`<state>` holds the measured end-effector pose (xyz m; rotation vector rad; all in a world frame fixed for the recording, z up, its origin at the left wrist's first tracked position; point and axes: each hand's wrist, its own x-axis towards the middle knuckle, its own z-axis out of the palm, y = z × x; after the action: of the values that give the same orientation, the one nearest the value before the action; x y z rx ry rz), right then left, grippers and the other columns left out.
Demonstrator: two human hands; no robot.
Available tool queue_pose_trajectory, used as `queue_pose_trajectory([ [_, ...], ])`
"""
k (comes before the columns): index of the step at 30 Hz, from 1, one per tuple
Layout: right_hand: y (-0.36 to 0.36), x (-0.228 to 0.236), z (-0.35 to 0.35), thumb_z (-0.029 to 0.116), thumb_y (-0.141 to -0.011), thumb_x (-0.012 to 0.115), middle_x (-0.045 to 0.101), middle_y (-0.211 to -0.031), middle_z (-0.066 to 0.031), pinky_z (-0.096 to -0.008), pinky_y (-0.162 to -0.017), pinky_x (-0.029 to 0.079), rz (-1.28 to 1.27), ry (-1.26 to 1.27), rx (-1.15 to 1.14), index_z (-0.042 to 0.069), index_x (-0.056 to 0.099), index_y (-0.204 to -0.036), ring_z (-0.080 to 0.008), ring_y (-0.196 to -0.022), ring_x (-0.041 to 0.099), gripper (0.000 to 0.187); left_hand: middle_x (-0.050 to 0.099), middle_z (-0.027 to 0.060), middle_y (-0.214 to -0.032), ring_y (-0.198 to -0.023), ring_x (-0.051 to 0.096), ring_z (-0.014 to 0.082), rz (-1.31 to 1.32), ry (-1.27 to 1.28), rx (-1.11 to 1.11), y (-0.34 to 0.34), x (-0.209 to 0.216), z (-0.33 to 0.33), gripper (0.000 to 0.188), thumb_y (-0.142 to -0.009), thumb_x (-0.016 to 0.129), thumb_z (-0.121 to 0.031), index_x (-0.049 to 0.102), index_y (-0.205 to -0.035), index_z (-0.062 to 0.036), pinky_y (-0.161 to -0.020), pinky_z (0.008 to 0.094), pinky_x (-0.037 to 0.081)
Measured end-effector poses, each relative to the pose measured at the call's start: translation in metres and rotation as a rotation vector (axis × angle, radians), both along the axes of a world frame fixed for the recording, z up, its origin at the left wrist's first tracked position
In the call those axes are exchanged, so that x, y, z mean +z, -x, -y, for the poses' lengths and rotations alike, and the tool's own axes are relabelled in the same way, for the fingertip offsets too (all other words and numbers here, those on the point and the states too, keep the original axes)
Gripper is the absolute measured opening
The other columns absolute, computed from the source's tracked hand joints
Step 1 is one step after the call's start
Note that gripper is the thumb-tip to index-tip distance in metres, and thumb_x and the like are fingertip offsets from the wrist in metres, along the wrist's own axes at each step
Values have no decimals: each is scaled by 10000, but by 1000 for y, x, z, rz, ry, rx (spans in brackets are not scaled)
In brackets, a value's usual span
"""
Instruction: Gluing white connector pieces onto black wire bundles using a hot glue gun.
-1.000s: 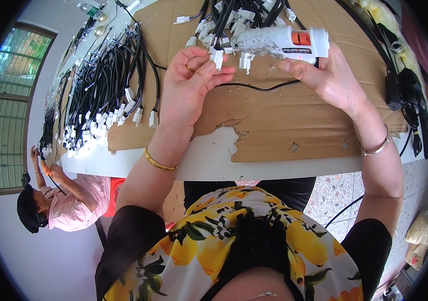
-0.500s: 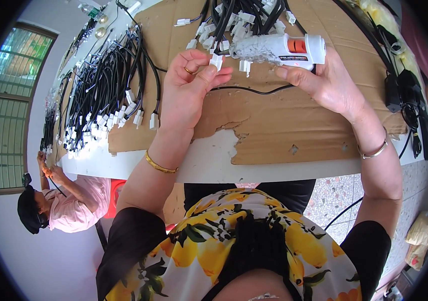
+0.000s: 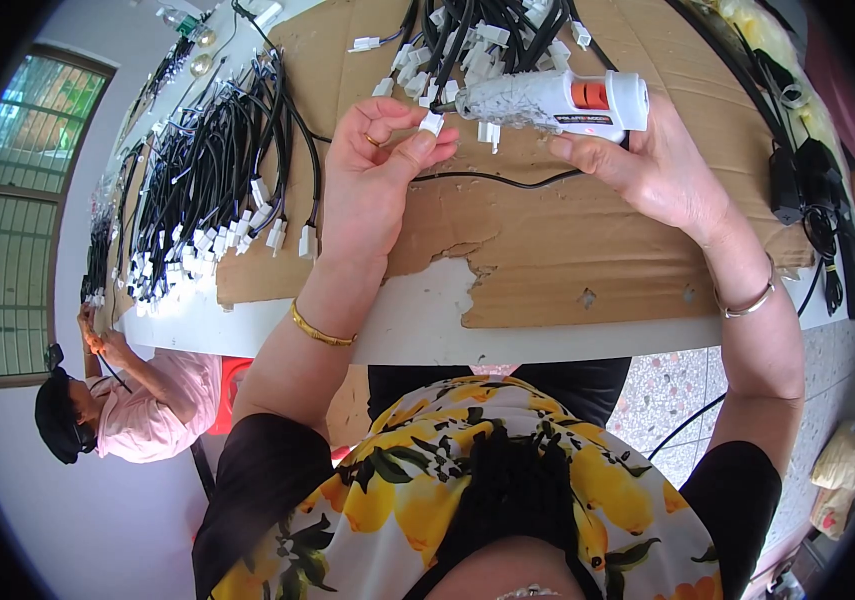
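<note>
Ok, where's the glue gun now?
In the head view, the glue gun is in the right hand, right of centre near the top, over the cardboard, nozzle beside the white connector the left hand holds.

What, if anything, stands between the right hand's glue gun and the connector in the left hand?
Nothing visible: the glue gun has its tip right at the connector in the left hand; contact is unclear.

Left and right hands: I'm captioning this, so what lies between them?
In the head view: the white glue gun, gripped by the right hand, with a white connector, black cable and brown cardboard showing below it.
</note>
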<state>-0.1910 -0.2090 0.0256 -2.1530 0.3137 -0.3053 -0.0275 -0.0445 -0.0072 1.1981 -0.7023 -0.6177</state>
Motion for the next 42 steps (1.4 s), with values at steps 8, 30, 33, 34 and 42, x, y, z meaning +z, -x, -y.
queue_pose_trajectory([
  [8,2,0,1,64,-786,602,595,-846,-17,-200,-627,441,-3,-21,-8,-18,525,-1029,-48,-723,511,268,561,90,-923,-832,602,259,-13,19,14,2,1,1,216,-785,493,97,428,-958,-15,-750,323,513],
  [30,2,-1,1,61,-781,605,586,-815,-10,-194,-602,428,35,-20,4,-21,540,-1001,-41,-698,493,244,547,102,-919,-859,600,225,105,3,66,6,3,1,237,-770,516,112,427,-960,3,-753,287,510],
  [33,1,0,1,63,-781,607,583,-802,-2,-187,-588,417,15,0,8,-20,542,-999,-35,-684,483,242,549,102,-916,-857,600,224,110,4,70,5,2,1,235,-768,517,114,429,-956,3,-753,287,509],
  [34,1,0,1,63,-781,607,583,-802,-2,-187,-588,417,14,0,8,-20,542,-999,-35,-684,483,242,549,102,-916,-857,600,224,110,4,70,4,2,1,235,-768,517,114,429,-956,3,-753,287,509],
  [42,1,1,1,64,-779,606,583,-809,-9,-190,-592,419,17,6,10,-22,540,-1000,-41,-686,484,246,561,93,-905,-854,602,242,48,15,74,3,3,1,223,-777,516,99,430,-956,0,-750,309,513],
])
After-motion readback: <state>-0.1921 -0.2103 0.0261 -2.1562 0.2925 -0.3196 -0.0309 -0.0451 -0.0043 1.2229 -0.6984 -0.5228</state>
